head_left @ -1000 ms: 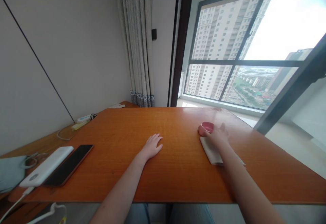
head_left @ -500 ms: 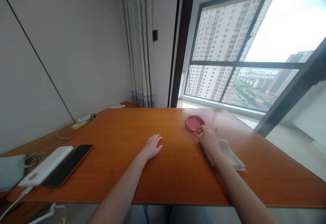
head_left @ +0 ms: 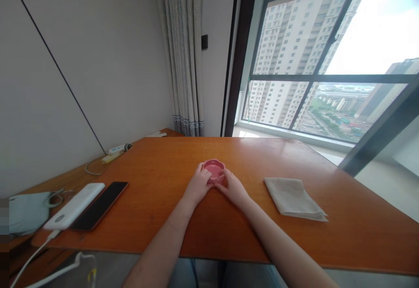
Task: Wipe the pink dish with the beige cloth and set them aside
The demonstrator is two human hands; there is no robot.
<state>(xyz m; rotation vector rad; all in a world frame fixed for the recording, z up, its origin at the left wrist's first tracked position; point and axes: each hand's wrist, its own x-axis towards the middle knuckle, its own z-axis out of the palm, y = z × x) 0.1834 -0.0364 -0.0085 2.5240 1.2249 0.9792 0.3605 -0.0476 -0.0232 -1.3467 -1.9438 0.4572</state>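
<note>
A small pink dish with a wavy rim is at the middle of the wooden table, facing up. My left hand grips its left side, the thumb at the inner edge. On the other side my right hand holds the rim between thumb and fingers. The near part of the dish is partly covered by my fingers. To the right of my right forearm lies a folded light grey cloth.
At the left stand a white power bank with a cable and a dark phone beside it. A light blue pouch lies at the far left. A power strip is by the wall. A window fills the right.
My right hand has brought the pink dish from the right, beyond the cloth, to the middle. My left hand, which lay flat on the table, now holds it too. The view has shifted slightly.
</note>
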